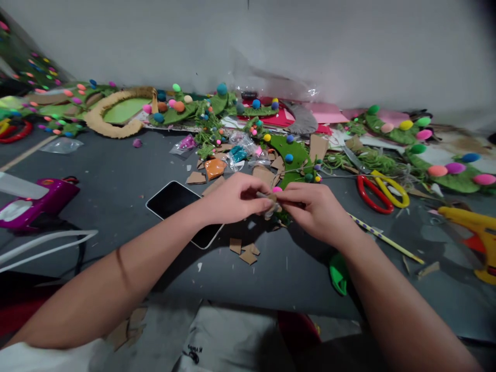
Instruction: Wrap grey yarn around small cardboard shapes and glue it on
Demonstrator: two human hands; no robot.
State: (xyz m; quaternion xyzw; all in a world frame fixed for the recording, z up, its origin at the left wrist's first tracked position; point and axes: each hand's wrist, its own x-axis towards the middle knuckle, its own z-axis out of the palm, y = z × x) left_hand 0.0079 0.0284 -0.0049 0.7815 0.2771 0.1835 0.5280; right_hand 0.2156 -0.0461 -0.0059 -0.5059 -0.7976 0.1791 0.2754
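My left hand [242, 199] and my right hand [315, 209] meet over the middle of the table. The fingers of both are pinched on a small brownish-grey piece [273, 203], partly hidden and too blurred to name. Just behind them lies a green felt crescent [289, 163] with coloured pompoms around its rim. A bright pink pompom [277, 189] shows between the hands. Under my left wrist rests a smartphone [174, 201] with a dark screen. Small cardboard scraps [248, 253] are scattered in front of the hands.
Red-and-yellow-handled scissors [382, 194], a patterned pencil [387, 238] and a yellow glue gun [473, 232] lie to the right. A purple tool [42, 204] is at the left. Toward the wall are a tan ring [112, 116], an orange packet [214, 168] and several green pompom-trimmed pieces.
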